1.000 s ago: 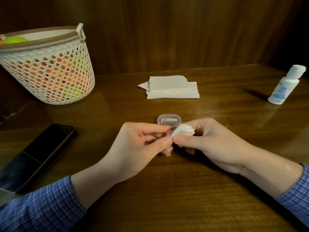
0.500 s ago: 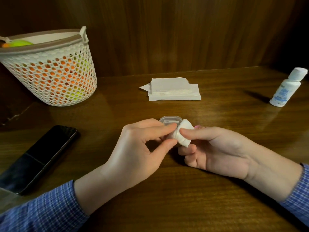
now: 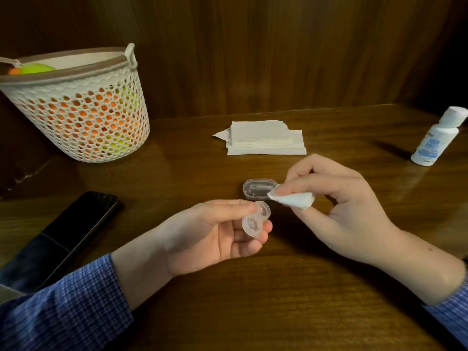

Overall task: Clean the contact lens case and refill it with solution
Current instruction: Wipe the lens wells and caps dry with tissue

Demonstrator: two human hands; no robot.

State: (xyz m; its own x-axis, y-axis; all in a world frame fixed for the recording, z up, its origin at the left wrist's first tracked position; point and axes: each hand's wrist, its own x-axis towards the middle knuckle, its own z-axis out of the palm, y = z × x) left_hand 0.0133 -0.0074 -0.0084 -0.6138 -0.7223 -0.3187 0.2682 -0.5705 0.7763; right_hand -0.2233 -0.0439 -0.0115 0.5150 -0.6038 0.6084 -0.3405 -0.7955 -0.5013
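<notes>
Lens case [image 3: 255, 222] sits pinched in the left hand [image 3: 215, 236] above a glossy dark wooden table [image 3: 278, 300] against wood panelling; the right hand [image 3: 336, 206] pinches a tissue wad [image 3: 293, 200].

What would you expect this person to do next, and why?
Probably set down the tissue and reach for the bottle. The left hand holds the case with wells open and facing up; the right hand has the tissue clear of it.

Table [image 3: 253, 312]: basket [image 3: 83, 117] at 10 o'clock, phone [image 3: 65, 236] at 8, tissue stack [image 3: 263, 139] at 12, solution bottle [image 3: 434, 138] at 2, lidded box [image 3: 257, 190] centre.
</notes>
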